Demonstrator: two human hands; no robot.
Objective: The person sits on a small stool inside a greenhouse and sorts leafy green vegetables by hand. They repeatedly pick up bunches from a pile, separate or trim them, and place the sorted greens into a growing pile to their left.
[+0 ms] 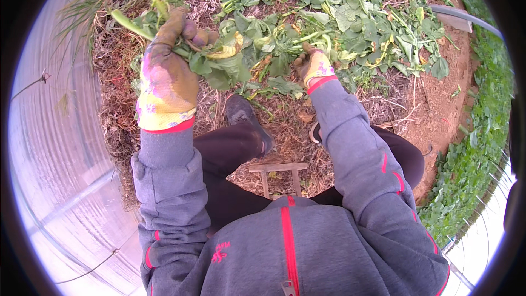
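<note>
My left hand (170,65), in a soiled yellow patterned glove, is raised at the upper left, closed on a leafy plant stem (129,24). Several round purplish-brown tubers or roots (200,38) show beside its fingers, with green and yellowing leaves (224,68) hanging to their right. At the lower edge of a heap of cut leafy vines (353,16) is my right hand (309,62), gloved alike, its fingers bent among the stems. Whether those fingers grip a stem cannot be told.
A small wooden stool (278,167) stands between my legs on dry plant litter. Translucent plastic sheeting (61,131) rises at left. Bare reddish soil (448,107) and a row of low green plants (485,131) lie at right, near a curved grey pipe (464,15).
</note>
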